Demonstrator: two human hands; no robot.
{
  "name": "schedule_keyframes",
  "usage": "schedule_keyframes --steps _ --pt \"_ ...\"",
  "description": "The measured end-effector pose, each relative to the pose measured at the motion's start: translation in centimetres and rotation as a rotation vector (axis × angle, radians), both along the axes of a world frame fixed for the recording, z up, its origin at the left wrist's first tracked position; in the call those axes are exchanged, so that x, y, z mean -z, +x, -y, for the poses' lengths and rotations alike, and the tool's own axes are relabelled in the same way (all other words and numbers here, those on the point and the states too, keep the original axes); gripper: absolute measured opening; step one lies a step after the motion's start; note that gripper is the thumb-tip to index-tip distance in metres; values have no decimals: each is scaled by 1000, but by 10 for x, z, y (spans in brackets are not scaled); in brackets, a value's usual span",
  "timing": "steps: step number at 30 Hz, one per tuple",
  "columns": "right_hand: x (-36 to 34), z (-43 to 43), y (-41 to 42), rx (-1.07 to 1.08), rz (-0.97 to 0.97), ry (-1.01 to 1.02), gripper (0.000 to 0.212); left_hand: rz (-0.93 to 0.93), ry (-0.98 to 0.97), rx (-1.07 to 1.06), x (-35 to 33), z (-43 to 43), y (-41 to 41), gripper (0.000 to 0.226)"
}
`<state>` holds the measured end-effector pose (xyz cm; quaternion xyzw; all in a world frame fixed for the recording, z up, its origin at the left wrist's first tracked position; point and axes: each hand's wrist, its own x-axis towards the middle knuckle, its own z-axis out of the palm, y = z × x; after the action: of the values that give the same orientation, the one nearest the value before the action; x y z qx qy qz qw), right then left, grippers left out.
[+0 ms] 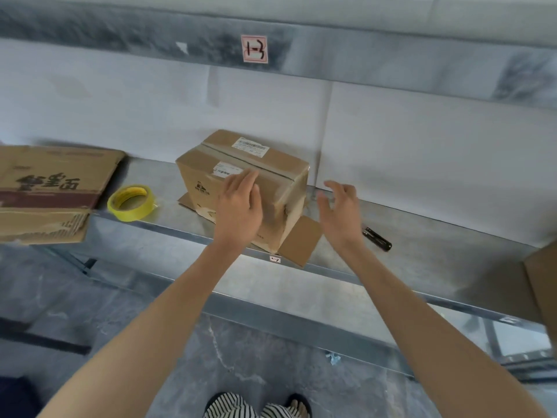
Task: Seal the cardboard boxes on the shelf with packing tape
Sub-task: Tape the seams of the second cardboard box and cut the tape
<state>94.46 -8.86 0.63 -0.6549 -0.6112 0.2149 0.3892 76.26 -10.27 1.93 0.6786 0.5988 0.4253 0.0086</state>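
Mid-shelf (422,242), a box (241,158), turned corner-on to the front edge, top seam taped, 2 white labels (250,146) on the lid. At its base, flaps splayed out: 1 flap (301,242) jutting past the shelf's front edge at near right, another showing under the near left side.

Left hand (241,206) laid against the box's near face, fingers straight and reaching up to the top edge, grasping nothing. Right hand (339,206) released too, fingers spread and loosely curved, just beside the box's right end; touching or not, cannot tell.

Left of the box and apart from it, a yellow tape roll (131,202) lying flat on the shelf. Further left, a big box (51,188) with dark printed characters and a torn near flap. Right of the right hand, a black tool (378,238) lying on the shelf. At the far right edge, part of a carton (542,285).

Overhead on the upper beam, a red-bordered sign (254,49) marked 1-3. Below, grey floor (271,357), striped trouser legs (229,405), a dark sandal (298,402).
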Motion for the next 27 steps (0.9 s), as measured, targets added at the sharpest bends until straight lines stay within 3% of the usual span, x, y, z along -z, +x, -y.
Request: schedule_keyframes --steps 4,9,12,18,24,27 --pt "-18 20 -54 -27 -89 87 38 18 -41 -142 -8 -22 -49 34" --pt "-17 31 -93 111 -132 -43 52 442 -438 -127 -13 -53 -108 69" --pt "-17 34 -105 145 -232 -84 54 590 -563 -37 -7 -54 -120 70" --pt "-14 49 -125 197 -349 -35 56 706 -394 50 -14 -44 -127 88" --pt "-5 71 -139 110 -465 -29 58 627 -165 144 -35 -24 -139 78" --pt "-7 74 -130 113 -425 -36 58 557 -104 179 -38 -10 -135 74"
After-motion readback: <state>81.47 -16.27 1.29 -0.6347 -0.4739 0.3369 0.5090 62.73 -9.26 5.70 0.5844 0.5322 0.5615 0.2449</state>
